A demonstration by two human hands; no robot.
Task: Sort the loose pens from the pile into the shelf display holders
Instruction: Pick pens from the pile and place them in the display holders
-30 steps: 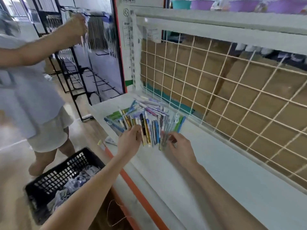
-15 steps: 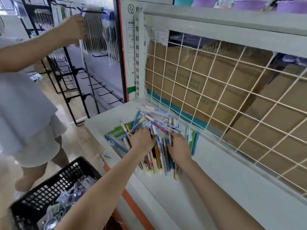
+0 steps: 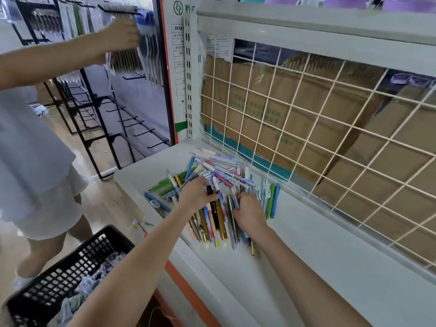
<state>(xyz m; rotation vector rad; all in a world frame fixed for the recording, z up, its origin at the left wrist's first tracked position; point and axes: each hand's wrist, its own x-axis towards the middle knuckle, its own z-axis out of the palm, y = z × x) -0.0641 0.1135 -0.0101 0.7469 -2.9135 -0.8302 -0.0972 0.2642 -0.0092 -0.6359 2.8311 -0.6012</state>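
Pens point(image 3: 213, 217) pulled nearer; fingertips of both hands hidden among them

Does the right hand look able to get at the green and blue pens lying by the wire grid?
Probably yes. The right hand rests on the pile just beside the green pen and blue pen, with nothing lying over them.

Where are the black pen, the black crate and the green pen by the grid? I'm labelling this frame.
black pen point(image 3: 213, 210): head view, middle of its barrel.
black crate point(image 3: 70, 267): head view, its perforated near wall.
green pen point(image 3: 270, 201): head view, mid barrel.
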